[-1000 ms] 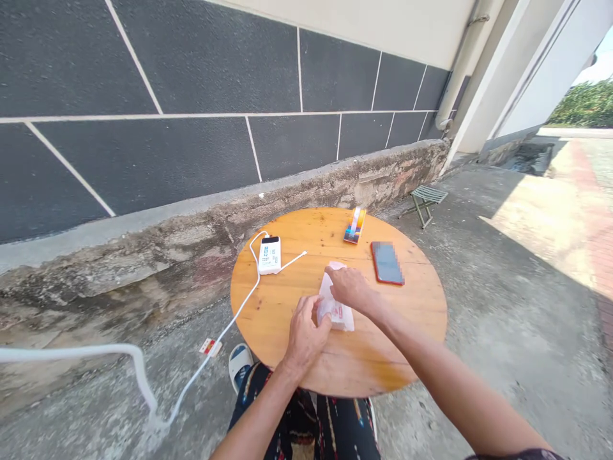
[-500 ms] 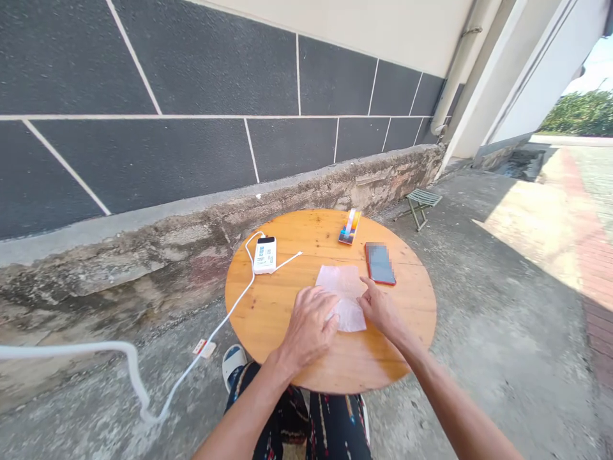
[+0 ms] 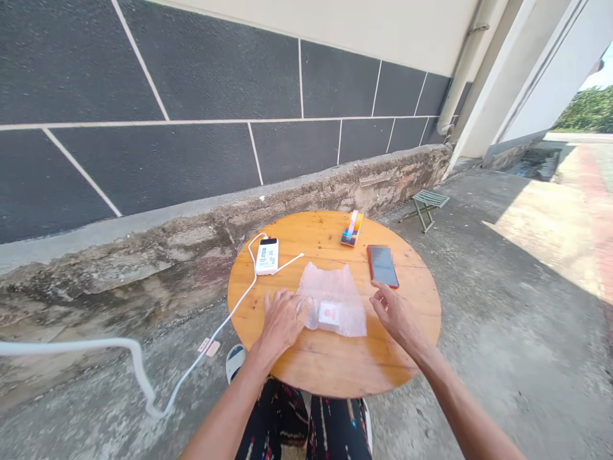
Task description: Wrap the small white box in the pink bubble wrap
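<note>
A pinkish, see-through sheet that looks like bubble wrap lies spread on the round table. On or under its near part is a small white square item with a reddish mark; which, I cannot tell. My left hand rests at the sheet's left edge, fingers spread and thumb touching the wrap. To the right of the sheet is my right hand, loosely bent with its fingers apart and holding nothing. Just beyond its fingertips lies a red-edged phone.
On the wooden table stand a tape dispenser at the back and a white power bank or adapter with a white cable running off left. A folding stool is near the wall.
The wrap has opened out to the left, and the white item shows now. My left hand has moved left with the edge; my right hand has come off the sheet to the right.
</note>
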{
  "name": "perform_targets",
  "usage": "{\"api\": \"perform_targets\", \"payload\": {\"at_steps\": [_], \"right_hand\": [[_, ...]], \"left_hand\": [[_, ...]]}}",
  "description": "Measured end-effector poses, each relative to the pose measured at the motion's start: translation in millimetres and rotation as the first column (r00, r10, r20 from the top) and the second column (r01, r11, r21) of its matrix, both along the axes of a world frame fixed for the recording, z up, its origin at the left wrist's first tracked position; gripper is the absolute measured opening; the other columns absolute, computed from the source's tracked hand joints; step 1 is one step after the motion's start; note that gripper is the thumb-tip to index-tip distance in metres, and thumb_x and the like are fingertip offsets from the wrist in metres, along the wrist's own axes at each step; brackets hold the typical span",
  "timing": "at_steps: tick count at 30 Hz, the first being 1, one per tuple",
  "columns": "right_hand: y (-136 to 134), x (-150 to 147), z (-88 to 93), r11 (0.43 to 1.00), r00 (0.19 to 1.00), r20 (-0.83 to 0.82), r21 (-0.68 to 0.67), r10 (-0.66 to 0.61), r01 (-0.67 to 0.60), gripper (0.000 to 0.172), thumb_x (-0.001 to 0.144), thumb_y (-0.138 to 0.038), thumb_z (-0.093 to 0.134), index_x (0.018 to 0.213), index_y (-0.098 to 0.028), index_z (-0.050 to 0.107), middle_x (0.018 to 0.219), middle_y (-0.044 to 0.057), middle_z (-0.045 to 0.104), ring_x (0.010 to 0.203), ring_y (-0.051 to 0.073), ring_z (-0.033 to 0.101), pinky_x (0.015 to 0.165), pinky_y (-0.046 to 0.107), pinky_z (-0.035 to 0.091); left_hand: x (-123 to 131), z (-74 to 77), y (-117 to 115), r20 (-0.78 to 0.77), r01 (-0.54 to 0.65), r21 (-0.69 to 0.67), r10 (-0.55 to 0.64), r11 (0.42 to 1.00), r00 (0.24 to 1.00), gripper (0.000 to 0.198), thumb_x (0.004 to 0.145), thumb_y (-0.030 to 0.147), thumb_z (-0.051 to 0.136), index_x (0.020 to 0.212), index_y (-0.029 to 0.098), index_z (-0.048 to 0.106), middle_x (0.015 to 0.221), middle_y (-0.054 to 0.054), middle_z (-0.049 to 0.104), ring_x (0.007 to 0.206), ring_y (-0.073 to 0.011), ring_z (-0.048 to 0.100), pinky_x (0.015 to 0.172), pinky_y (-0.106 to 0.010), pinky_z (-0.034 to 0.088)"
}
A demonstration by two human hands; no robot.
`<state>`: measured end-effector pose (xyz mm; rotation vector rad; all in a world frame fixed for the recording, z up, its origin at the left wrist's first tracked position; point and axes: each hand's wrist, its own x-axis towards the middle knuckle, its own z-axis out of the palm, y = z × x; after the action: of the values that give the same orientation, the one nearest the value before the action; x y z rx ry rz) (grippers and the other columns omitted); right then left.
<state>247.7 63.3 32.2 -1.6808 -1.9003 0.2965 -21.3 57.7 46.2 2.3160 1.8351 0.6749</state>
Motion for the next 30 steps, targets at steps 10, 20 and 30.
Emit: {"api": "perform_targets", "payload": {"at_steps": [10,20,30], "right_hand": [[-8,-54,48.3,0.879,0.873,0.109,-0.023,0.475,-0.475,0.04,0.094,-0.033,0.035,0.129,-0.016,0.048,0.119,0.011,0.06,0.111,0.023,0.054,0.096,0.038,0.038],[-68,-43,46.3,0.867,0.855,0.153,-0.15,0.496,-0.476,0.039,0.095,-0.043,0.034,0.107,-0.022,0.064,0.084,0.008,0.065,0.08,0.02,0.059,0.075,0.032,0.042],[-65,-47,31.7,0.902,0.894,0.142,-0.145,0.426,-0.407,0.032,0.094,-0.026,0.033,0.103,-0.021,0.064,0.092,0.008,0.066,0.087,0.019,0.061,0.077,0.029,0.045]], "left_hand": [[13,7.1,3,0.005,0.347,0.069,-0.348,0.935,0.937,0.068,0.063,0.007,0.048,0.13,0.02,0.046,0.12,-0.009,0.059,0.119,-0.0261,0.044,0.109,-0.049,0.023],[-19,29.1,-43,0.05,0.425,-0.113,-0.422,0.898,0.905,0.022,0.083,0.039,0.052,0.076,0.022,0.063,0.077,-0.001,0.066,0.077,-0.018,0.058,0.089,-0.035,0.035],[-13,12.7,-38,0.006,0.32,-0.047,-0.32,0.946,0.947,0.017,0.081,0.018,0.049,0.089,0.023,0.063,0.09,-0.004,0.064,0.089,-0.0208,0.056,0.079,-0.032,0.04]]}}
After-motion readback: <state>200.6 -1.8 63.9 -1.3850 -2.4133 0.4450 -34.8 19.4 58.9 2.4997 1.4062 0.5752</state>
